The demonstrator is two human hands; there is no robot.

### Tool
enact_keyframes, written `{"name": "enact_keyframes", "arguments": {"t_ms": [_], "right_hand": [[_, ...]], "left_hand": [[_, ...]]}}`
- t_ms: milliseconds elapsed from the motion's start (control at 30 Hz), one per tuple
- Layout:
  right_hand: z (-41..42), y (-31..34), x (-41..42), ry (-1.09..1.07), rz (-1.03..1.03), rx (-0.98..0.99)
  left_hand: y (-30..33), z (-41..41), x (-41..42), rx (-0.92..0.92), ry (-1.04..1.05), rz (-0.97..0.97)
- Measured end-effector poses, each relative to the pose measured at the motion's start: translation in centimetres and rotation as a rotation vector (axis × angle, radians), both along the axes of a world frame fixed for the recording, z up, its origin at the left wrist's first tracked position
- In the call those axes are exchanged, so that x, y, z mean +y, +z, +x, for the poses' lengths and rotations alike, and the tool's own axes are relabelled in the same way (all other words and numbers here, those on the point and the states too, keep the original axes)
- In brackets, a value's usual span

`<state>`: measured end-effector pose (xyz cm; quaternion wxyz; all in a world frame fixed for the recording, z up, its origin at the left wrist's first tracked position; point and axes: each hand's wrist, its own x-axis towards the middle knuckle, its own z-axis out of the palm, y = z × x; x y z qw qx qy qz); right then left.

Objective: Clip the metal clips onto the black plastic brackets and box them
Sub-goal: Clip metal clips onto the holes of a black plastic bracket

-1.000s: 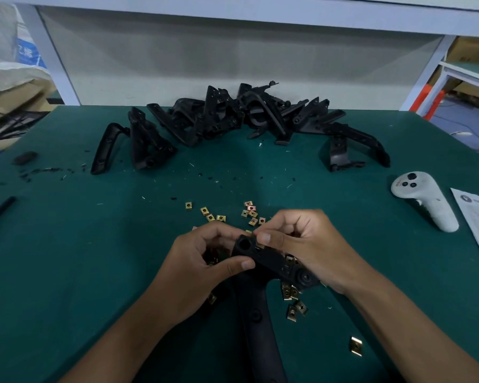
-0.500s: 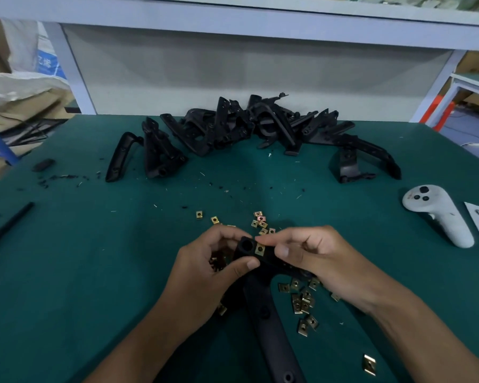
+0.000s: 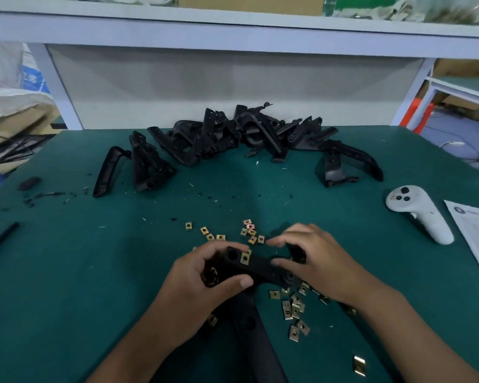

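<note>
So, head view: left hand (image 3: pixel 202 288) grips a black bracket (image 3: pixel 260 268) just above the green tabletop (image 3: pixel 94 272), thumb curled under and fingers wrapped over its top end. One brass clip (image 3: pixel 244 257) sits on the bracket beside a round hole. Right hand (image 3: pixel 320 265) is loose, fingers relaxed, thumb touching the bracket, not really grasping anything. Loose clips (image 3: pixel 293 308) lie scattered under and around both hands. A pile of brackets (image 3: pixel 233 136) sits at the far edge, with a white controller (image 3: pixel 418 214) off to the right.
</note>
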<state>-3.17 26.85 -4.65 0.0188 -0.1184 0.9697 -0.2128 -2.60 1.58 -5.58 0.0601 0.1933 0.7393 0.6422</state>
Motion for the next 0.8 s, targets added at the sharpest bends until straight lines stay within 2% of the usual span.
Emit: {"name": "enact_keyframes", "arguments": {"t_ms": [100, 200, 300, 467, 533, 600, 700, 800], "right_hand": [[0.0, -0.2, -0.8, -0.007, -0.062, 0.081], [0.2, -0.5, -1.4, 0.058, -0.004, 0.147], [0.2, -0.8, -1.5, 0.105, 0.036, 0.146], [0.2, -0.5, -1.5, 0.08, -0.045, 0.187], [0.2, -0.4, -1.6, 0.04, -0.179, 0.196], [0.1, -0.1, -1.7, -0.073, -0.433, 0.179], [0.0, 0.6, -1.7, -0.167, -0.842, -0.012], [-0.1, 0.9, -1.5, -0.174, -1.116, -0.178]], "left_hand": [[-0.2, -0.2, 0.0, -0.007, -0.009, -0.027], [-0.3, -0.3, -0.1, -0.032, -0.031, -0.034], [-0.5, -0.3, -0.1, -0.038, -0.035, -0.03], [-0.4, -0.1, 0.0, -0.023, -0.016, -0.015], [-0.2, 0.0, 0.1, -0.028, -0.011, 0.02], [-0.1, 0.0, 0.2, -0.028, 0.001, 0.047], [0.2, 0.1, 0.2, -0.045, -0.004, 0.081], [0.3, 0.2, 0.2, -0.017, -0.007, 0.079]]}}
